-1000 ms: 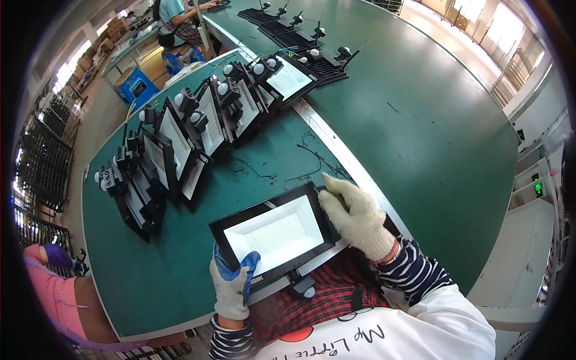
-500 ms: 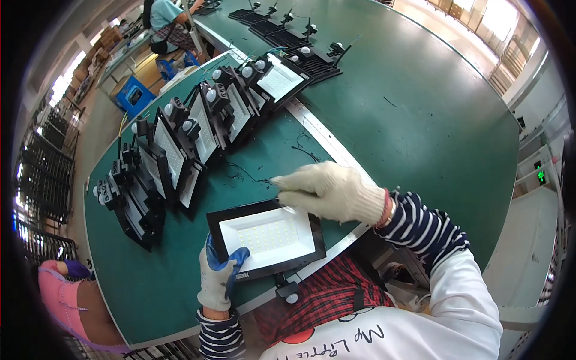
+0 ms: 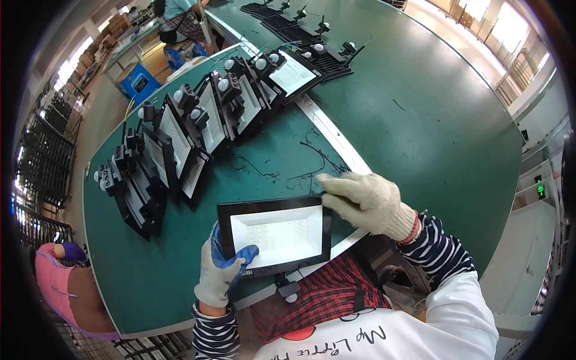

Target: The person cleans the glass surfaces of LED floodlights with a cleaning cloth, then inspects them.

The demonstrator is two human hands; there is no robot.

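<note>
An LED floodlight [image 3: 276,268] with a black frame and white reflector lies face up, tilted a little, over the near part of the green bench. My left hand [image 3: 221,270], in a white glove with blue coating, grips its lower left corner, thumb over the front edge. My right hand [image 3: 366,201], in a cream knit glove, is at the upper right corner, fingers drawn together with the thumb beneath; I cannot tell what, if anything, is in them. A motion sensor [image 3: 290,293] with a white dome hangs from the floodlight's near side.
Several similar floodlights [image 3: 213,117] with sensors stand leaning in a row at the left. More black units [image 3: 288,30] lie at the far end. Black wire scraps [image 3: 321,153] are scattered beside a metal strip [image 3: 336,144]. One person [image 3: 177,24] sits far left; another's pink garment [image 3: 54,276] shows near left.
My right hand has moved right, from the floodlight's upper edge to its upper right corner. The floodlight has turned slightly and shifted right in my left hand.
</note>
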